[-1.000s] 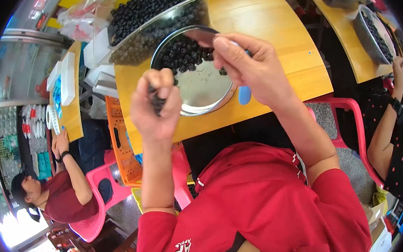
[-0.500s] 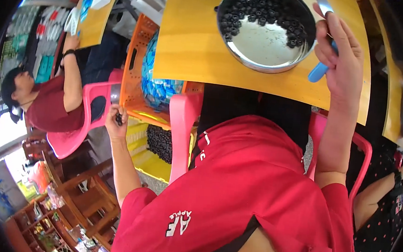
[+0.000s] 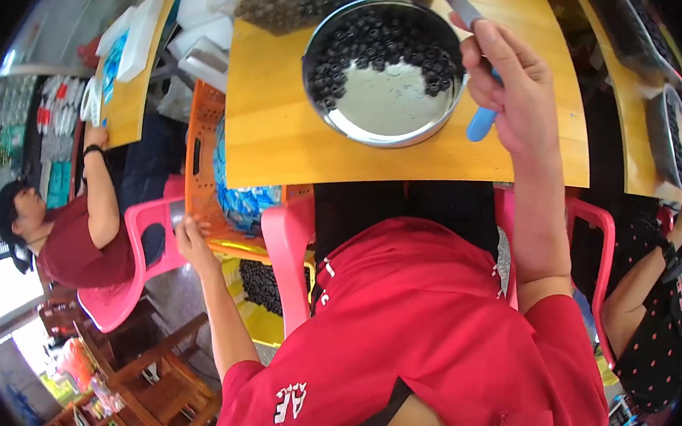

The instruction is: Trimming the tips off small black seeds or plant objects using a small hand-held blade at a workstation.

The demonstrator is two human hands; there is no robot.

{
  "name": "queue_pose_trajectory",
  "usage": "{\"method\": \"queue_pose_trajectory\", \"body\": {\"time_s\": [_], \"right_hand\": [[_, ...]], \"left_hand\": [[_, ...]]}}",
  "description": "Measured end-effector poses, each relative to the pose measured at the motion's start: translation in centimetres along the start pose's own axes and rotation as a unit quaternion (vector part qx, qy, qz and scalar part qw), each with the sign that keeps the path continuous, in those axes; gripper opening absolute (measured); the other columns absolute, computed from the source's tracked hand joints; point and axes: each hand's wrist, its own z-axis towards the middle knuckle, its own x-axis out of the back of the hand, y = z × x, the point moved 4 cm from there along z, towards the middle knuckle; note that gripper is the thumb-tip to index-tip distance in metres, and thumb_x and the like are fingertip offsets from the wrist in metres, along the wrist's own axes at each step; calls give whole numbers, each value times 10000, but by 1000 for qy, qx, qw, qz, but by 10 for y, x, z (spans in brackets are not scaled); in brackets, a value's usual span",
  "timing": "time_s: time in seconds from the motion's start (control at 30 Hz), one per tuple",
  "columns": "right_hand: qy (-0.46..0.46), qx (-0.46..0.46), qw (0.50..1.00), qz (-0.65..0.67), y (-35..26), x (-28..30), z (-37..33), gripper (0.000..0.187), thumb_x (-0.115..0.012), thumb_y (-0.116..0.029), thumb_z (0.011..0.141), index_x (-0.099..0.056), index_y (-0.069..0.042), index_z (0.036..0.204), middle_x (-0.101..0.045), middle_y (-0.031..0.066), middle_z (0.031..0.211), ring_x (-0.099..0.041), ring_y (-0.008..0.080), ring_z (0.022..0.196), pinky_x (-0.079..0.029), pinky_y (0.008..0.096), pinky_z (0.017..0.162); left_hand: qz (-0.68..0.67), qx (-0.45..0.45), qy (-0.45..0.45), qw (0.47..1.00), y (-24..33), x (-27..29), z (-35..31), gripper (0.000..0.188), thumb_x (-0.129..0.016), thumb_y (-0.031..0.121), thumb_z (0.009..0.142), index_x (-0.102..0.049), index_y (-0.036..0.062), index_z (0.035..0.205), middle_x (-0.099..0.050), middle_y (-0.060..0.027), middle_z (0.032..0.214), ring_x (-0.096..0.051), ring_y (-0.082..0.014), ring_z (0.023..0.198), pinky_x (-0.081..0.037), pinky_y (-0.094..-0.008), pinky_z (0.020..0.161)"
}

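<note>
My right hand (image 3: 519,83) grips a small knife by its blue handle (image 3: 482,125). Its grey blade (image 3: 460,8) points up and to the left, beside the rim of a round metal pan (image 3: 379,141). Small black ring-shaped pieces (image 3: 382,44) lie in the pan, mostly along its far side, with bare metal nearer me. Out to the left, my left hand (image 3: 193,243) is by the near edge of an orange crate (image 3: 203,134); its fingers look apart and no pieces show in it. Below that, a yellow crate (image 3: 264,327) holds many black pieces (image 3: 261,285).
The pan stands on a yellow wooden table (image 3: 261,103), before a clear tray (image 3: 293,5) of black pieces. Blue packets (image 3: 246,201) fill the orange crate. Pink chairs (image 3: 287,237) stand close by. One person (image 3: 87,233) sits at left, another (image 3: 657,318) at right.
My left hand has turned, and the black pieces seen in it before no longer show. The view has shifted, so the table and pan appear lower and further left. The knife stays in my right hand.
</note>
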Motion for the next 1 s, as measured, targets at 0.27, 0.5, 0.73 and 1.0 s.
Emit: {"method": "queue_pose_trajectory", "body": {"time_s": [0.27,0.5,0.73,1.0], "right_hand": [[19,15,1000,-19,-10,4,-2,263,-518,-172,970,-626,12,1124,-572,6,739,-335,-1,461,-227,156,405],[15,32,999,-2,-12,8,-2,261,-516,-188,974,-645,0,1099,-570,-12,713,-326,-5,446,-220,169,397],[20,19,999,-18,-10,13,0,257,-536,-218,967,-656,-7,1050,-570,-22,704,-335,-4,453,-226,177,402],[2,-29,999,-45,3,-3,-3,246,-563,-229,956,-645,-13,1043,-606,-7,752,-362,-3,489,-260,175,425]], "left_hand": [[10,-411,-448,794,303,-199,-56,156,-585,-4,849,-626,-8,1000,-605,-105,857,-596,-205,753,-468,-274,680],[52,-491,-534,686,308,-326,-82,168,-599,74,806,-607,14,962,-589,-162,865,-616,-345,800,-501,-414,697],[141,-535,-533,640,314,-331,-84,162,-606,78,799,-585,5,942,-596,-155,859,-631,-316,758,-505,-406,655],[-237,-112,-567,781,323,-289,-72,227,-650,19,859,-577,-9,1071,-640,-49,808,-595,-89,651,-453,-198,555]]}}
